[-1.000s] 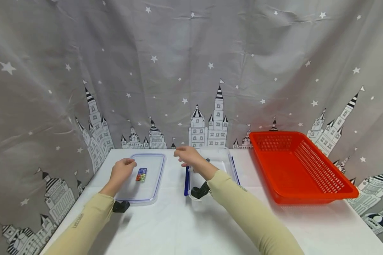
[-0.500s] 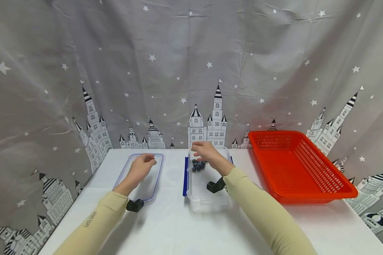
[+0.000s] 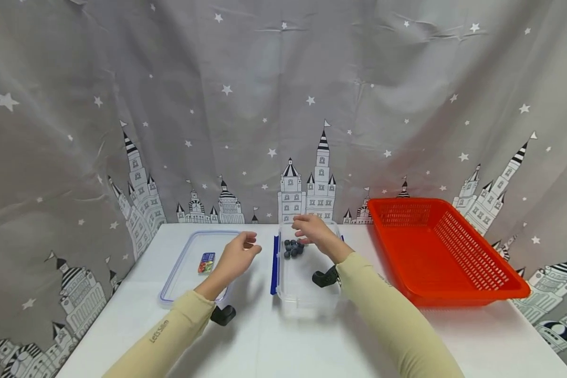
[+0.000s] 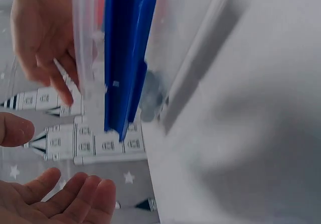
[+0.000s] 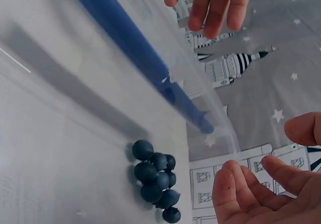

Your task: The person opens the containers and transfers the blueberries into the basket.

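Observation:
A clear plastic container (image 3: 312,283) with blue side clips (image 3: 275,265) stands mid-table. Several dark blueberries (image 5: 153,176) lie clustered on its floor near the far left corner. Over the berries hovers my right hand (image 3: 314,232), fingers loosely bent and holding nothing. My left hand (image 3: 238,255), also holding nothing, is between the container and a clear lid (image 3: 175,273); its thumb (image 4: 15,130) and fingers (image 4: 75,199) are spread apart. The lid has a blue rim and a fruit-picture label (image 3: 207,262). My left forearm covers its near right corner.
A red perforated basket (image 3: 434,252) stands on the right of the white table (image 3: 274,346). Behind the table hangs a grey curtain (image 3: 245,68) printed with castles and stars.
My left hand has moved right, from above the lid to the gap beside the container. My right hand has shifted right, and the blueberries now show below it.

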`<state>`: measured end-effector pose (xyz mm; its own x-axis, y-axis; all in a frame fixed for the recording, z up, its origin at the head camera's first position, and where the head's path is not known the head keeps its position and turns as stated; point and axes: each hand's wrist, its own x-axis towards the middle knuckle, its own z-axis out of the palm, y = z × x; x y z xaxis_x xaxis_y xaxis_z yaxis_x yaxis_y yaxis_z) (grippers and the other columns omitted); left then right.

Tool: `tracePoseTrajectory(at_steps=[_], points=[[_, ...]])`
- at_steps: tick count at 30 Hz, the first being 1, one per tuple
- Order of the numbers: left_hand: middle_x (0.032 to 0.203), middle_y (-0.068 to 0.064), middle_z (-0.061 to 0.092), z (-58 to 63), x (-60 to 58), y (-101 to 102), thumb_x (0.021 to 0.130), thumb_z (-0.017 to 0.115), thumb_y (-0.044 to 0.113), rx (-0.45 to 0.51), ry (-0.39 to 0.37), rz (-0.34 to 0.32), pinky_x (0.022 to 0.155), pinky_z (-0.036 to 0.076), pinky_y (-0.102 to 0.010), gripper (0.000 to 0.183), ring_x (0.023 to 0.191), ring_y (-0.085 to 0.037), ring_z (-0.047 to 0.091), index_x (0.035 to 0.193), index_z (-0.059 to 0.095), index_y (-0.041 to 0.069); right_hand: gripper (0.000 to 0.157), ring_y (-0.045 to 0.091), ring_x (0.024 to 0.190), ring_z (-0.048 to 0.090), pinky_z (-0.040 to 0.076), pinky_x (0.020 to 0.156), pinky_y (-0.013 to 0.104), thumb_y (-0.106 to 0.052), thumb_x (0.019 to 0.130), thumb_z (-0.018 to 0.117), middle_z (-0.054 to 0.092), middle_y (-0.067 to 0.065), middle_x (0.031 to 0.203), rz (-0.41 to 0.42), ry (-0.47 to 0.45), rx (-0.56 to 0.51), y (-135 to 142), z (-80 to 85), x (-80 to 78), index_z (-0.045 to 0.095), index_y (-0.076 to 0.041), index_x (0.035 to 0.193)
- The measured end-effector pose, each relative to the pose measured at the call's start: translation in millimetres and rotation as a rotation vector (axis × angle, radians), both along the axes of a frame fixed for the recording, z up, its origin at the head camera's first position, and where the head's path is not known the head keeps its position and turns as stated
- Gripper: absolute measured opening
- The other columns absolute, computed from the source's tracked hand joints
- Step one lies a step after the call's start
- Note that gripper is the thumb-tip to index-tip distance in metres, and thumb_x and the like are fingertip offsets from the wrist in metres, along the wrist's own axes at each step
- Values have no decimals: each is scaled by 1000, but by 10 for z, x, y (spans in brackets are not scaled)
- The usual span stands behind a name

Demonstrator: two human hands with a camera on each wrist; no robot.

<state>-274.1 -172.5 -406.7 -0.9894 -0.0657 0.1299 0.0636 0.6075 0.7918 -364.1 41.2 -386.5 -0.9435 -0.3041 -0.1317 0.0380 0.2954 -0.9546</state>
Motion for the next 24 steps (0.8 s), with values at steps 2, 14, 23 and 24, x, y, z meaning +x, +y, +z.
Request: tracePoseTrajectory(at_steps=[2, 14, 23, 24], points=[[132, -19, 61, -1, -10, 88, 96, 60, 20, -14, 17, -12, 100, 49, -49, 48, 122, -35, 58, 138, 54, 0, 52, 33, 122, 60, 52, 99, 43, -19, 98, 56, 54, 19, 144, -8, -11, -1, 24, 2, -24, 49, -3, 147], [131, -20, 60, -150, 39, 467, 95, 64, 23, -52, 18, -55, 98, 50, -50, 54, 120, -36, 59, 142, 50, -1, 49, 36, 127, 56, 46, 107, 49, -19, 99, 55, 52, 20, 146, -26, -36, -24, 100, -37, -66, 51, -2, 145], [129, -17, 60, -229, 68, 593, 91, 66, 26, -146, 30, -63, 99, 48, -47, 63, 116, -30, 59, 145, 47, 1, 50, 39, 128, 55, 48, 105, 48, -17, 98, 54, 51, 21, 146, -65, -47, -41, 178, -105, -115, 50, -1, 145], [129, -17, 59, -231, 74, 600, 90, 66, 26, -156, 31, -57, 100, 48, -48, 64, 117, -30, 58, 146, 46, 1, 49, 38, 127, 56, 49, 104, 47, -17, 98, 55, 52, 21, 145, -73, -42, -35, 181, -114, -119, 51, -1, 145]])
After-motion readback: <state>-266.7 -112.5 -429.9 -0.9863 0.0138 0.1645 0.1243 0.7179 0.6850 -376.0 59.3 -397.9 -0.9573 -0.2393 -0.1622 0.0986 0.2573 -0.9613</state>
